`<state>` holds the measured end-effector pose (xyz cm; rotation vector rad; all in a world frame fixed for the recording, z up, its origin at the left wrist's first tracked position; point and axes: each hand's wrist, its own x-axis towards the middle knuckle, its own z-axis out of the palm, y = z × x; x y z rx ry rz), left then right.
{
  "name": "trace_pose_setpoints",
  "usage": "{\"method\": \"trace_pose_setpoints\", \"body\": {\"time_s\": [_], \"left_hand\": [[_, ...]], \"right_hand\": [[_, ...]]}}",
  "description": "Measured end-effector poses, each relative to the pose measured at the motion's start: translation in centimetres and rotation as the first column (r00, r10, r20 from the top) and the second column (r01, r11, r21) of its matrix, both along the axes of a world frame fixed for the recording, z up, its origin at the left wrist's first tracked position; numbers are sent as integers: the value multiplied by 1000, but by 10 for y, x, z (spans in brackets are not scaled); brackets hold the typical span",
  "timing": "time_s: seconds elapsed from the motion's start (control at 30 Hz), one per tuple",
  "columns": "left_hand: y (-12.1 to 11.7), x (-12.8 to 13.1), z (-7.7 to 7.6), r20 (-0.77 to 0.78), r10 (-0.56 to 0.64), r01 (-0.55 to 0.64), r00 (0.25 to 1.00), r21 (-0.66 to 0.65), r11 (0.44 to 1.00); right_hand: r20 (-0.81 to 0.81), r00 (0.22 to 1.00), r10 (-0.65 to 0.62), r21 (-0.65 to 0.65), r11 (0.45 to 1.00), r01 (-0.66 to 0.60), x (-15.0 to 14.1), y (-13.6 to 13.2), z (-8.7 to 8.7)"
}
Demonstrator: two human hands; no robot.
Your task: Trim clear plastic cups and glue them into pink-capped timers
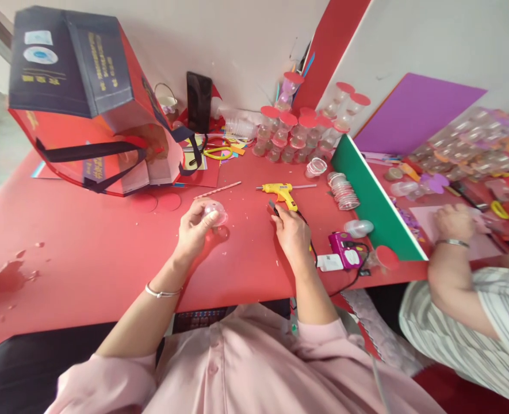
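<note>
My left hand (192, 229) is closed around a small clear plastic cup (215, 213), thumb on its near side, just above the red table. My right hand (294, 233) is closed on a small dark object with a grey tip (272, 204); its kind is mostly hidden by the fingers. Right beyond that hand lies a yellow hot glue gun (280, 191) with a glue stick in its back and a dark cord running toward me. A striped paper straw (217, 190) rests beyond my left hand. Two red discs (168, 201) lie to its left.
A big red and navy bag (73, 132) stands at the left. Behind are yellow scissors (218, 150), a phone (199, 102) and red-capped cup hourglasses (286, 135). Stacked cups (344, 191) and a purple box (344, 250) sit right, beside a green divider (377, 201); beyond it, a co-worker's hand (455, 223).
</note>
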<state>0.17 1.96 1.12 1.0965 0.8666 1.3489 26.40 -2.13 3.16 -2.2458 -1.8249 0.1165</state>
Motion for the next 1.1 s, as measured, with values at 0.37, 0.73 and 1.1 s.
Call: {"method": "trace_pose_setpoints", "body": {"time_s": [0.37, 0.73, 1.1], "left_hand": [[3, 2, 6, 134, 2, 17, 991, -142, 990], [1, 2, -9, -77, 4, -3, 997, 13, 1000], [-37, 26, 7, -447, -123, 205, 886, 140, 969]], "right_hand": [[22, 998, -58, -6, 998, 58, 20, 36, -6], [-20, 997, 78, 101, 992, -76, 6, 4, 14], [-334, 753, 567, 392, 810, -436, -64, -43, 7]]}}
